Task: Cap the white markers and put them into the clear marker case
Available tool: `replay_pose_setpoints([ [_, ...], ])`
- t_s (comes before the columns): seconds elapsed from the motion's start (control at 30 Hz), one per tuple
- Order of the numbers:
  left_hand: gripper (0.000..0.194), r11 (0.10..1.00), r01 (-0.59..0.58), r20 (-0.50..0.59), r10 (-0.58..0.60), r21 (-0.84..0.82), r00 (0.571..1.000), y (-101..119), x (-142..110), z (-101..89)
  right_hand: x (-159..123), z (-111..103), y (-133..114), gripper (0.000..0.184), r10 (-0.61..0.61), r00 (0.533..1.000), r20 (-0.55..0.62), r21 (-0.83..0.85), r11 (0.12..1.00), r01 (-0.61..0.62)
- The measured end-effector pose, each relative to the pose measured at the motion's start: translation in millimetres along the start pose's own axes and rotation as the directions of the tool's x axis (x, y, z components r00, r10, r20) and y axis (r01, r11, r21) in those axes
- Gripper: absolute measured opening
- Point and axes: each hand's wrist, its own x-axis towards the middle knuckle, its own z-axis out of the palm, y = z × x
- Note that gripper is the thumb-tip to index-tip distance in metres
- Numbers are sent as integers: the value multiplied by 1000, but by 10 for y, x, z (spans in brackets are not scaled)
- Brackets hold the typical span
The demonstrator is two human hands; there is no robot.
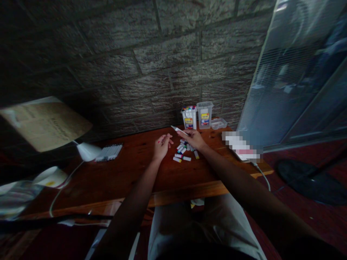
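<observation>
And the right hand [195,139] grips the pen [179,130], its long axis slanting left towards the wall, caps [186,158] nearer the body; left hand [161,147], half-curled, sits just left, grip unclear.

Pen [177,129] partly hidden by right hand [194,138], white object [236,143] pixelated

Over on the left, the lamp [46,124] leans its printed shade out above a white foot, and there's a cord [56,198] running past the bowl [51,177] and down over the table's [124,180] front edge! Behind it all, rough stone wall [168,65]. Out right, a pixelated item [240,146] sits at the table's end, white cable [263,175] dropping off, glass panel [287,72] beyond, and a round black base [309,182] on red floor [303,224]!
</observation>
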Motion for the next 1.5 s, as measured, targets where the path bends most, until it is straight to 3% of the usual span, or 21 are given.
replay_pose_setpoints([
  [0.13, 45, 1000, -5, 0, 5, 0, 1000, 9, -4, 1, -25, 1, -33, 45, -2, 997, 72, -40, 999, 5],
  [0.4, 44, 1000, 0, -10, 0, -2, 1000, 23, -6, 11, -36, 7, -115, 38, -71, 997, 12, -6, 997, 71],
  [0.77, 42, 1000, 0, -17, 0, 9, 1000, 24, -5, 2, -73, -12, -186, 52, 36, 999, 36, -102, 994, -32],
  [0.87, 42, 1000, -2, -16, 2, 2, 1000, 19, -3, 2, -50, -22, -156, 53, 42, 999, -10, -117, 992, -43],
  [1.07, 43, 1000, -5, -11, 5, 7, 1000, 0, 1, 3, 14, -61, -87, 52, 43, 966, -253, -58, 997, -60],
  [1.3, 43, 999, -13, 3, 13, 37, 1000, 22, -13, 5, -17, 12, -92, 39, -173, 976, -131, -98, 982, 161],
  [1.5, 44, 995, -48, 18, 46, 92, 999, 19, -14, 1, -35, -18, -138, 43, -154, 979, -135, -124, 983, 138],
])
